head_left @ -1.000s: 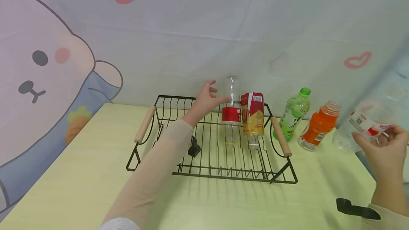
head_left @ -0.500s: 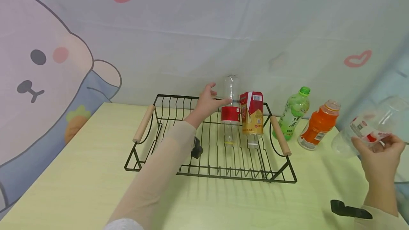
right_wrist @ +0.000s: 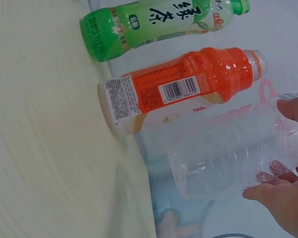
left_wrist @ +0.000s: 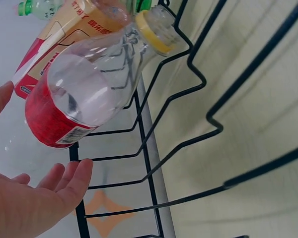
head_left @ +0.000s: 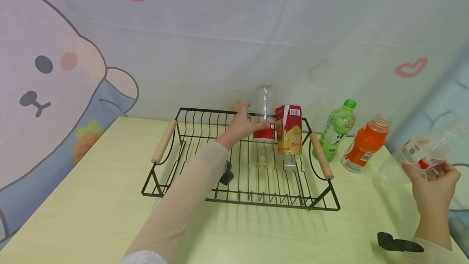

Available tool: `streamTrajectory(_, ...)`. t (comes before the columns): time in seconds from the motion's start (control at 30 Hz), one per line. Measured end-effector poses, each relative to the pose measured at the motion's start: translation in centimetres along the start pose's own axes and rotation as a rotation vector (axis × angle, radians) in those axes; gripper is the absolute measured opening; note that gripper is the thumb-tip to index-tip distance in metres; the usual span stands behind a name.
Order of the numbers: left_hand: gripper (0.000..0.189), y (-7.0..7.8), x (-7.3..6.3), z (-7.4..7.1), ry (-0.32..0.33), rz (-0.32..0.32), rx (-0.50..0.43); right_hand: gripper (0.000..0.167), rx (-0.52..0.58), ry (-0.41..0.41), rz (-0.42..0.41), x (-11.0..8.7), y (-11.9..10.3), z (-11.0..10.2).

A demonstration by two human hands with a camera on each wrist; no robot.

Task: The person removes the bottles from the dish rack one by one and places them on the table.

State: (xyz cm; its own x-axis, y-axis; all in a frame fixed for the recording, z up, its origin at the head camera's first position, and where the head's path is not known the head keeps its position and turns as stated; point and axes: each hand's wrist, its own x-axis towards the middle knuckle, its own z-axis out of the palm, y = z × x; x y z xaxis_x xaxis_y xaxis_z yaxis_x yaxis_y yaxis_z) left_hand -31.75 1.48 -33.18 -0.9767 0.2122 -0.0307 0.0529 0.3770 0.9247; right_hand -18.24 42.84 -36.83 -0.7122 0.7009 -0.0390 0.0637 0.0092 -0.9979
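A clear bottle with a red label [head_left: 264, 131] stands cap-down in the black wire rack [head_left: 239, 203]; its yellow cap [left_wrist: 154, 32] shows in the left wrist view. My left hand [head_left: 242, 126] is beside this bottle, fingers spread, the thumb in front of the label in the head view. In the left wrist view the fingers [left_wrist: 79, 181] are apart from it. At the right, my right hand [head_left: 434, 184] grips a clear plastic bottle [right_wrist: 228, 153] round its red-and-white label [head_left: 421, 154]. That bottle is tilted, and its base hangs close to the table edge.
A red-and-yellow bottle [head_left: 290, 133] is upside down in the rack's right side. Outside the rack's right wooden handle [head_left: 322, 157] stand a green tea bottle [head_left: 335, 131] and an orange-sleeved bottle [head_left: 366, 144]. A printed cloth [head_left: 220, 40] hangs behind the table.
My left hand has moved slightly right and down, to the height of the red label. The right hand, with its clear bottle, has shifted a little left and down.
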Motion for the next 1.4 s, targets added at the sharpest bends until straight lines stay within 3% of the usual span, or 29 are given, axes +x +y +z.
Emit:
streamTrajectory(0.17,0.100,-0.5,0.0,0.3,-0.029,-0.037,0.000,0.083,-0.042,-0.009,0.019,0.6,0.8,-0.3)
streamTrajectory(0.23,0.100,-0.6,0.0,0.3,-0.039,-0.040,0.004,0.090,-0.042,-0.020,0.003,3.2,3.0,-1.1)
streamTrajectory(0.33,0.100,-0.7,0.0,0.3,-0.056,-0.042,0.018,0.091,-0.083,-0.023,0.006,4.3,4.0,-1.5)
streamTrajectory(0.4,0.101,-0.8,0.1,0.3,-0.065,-0.042,0.021,0.092,-0.120,-0.022,0.003,4.7,4.5,-1.7)
streamTrajectory(0.47,0.102,-0.9,0.0,0.3,-0.076,-0.049,0.020,0.087,-0.161,-0.018,0.021,3.4,3.6,-1.3)
streamTrajectory(0.5,0.102,-1.0,0.1,0.3,-0.083,-0.053,0.015,0.087,-0.164,-0.015,0.018,3.8,4.1,-1.4)
streamTrajectory(0.73,0.105,-1.2,-0.1,0.4,-0.150,-0.071,-0.013,0.104,-0.079,-0.026,0.039,8.5,8.4,-2.9)
streamTrajectory(0.87,0.105,-1.2,-0.3,0.5,-0.175,-0.077,-0.022,0.107,-0.077,-0.028,0.041,9.8,9.6,-3.2)
streamTrajectory(1.4,0.105,-1.6,0.0,0.9,-0.218,-0.115,-0.103,0.101,-0.286,-0.030,0.045,8.1,8.4,-2.5)
